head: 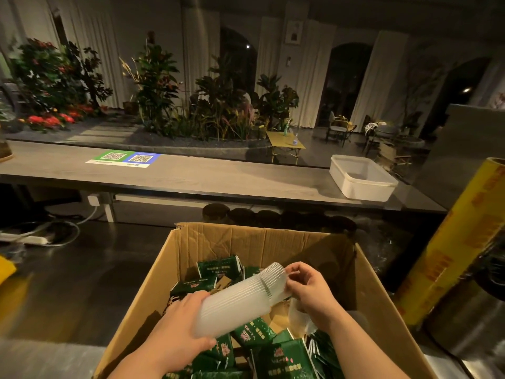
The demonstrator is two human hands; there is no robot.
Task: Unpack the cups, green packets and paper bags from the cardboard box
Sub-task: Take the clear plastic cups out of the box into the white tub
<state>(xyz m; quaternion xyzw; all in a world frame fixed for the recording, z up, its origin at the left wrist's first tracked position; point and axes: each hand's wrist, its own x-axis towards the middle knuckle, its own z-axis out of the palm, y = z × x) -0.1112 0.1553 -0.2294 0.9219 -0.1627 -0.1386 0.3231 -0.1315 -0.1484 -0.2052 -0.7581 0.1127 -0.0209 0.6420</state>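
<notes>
Head-camera view: a person's left hand (181, 321) curls round the closed end of a long nested stack of translucent ribbed plastic cups (240, 296), while the right hand (308, 289) pinches at the open rim end. The hands sit apart, one at each end, apparently to keep the stack from sliding apart. A wisp of clear plastic film (299, 315) hangs beneath the right hand, suggesting the sleeve is being stripped off. The cups are held tilted just above the open brown cardboard box (273, 242), not yet clear of its walls. Below them lie dark green printed packets (284, 354), heaped loosely; brown slips among them may be the paper bags, though that cannot be told. Beyond the box runs a long grey counter (191, 176), a likely landing spot, bearing a white rectangular plastic tub (360, 184). A yellow roll of wrap (448, 255) stands at right.
</notes>
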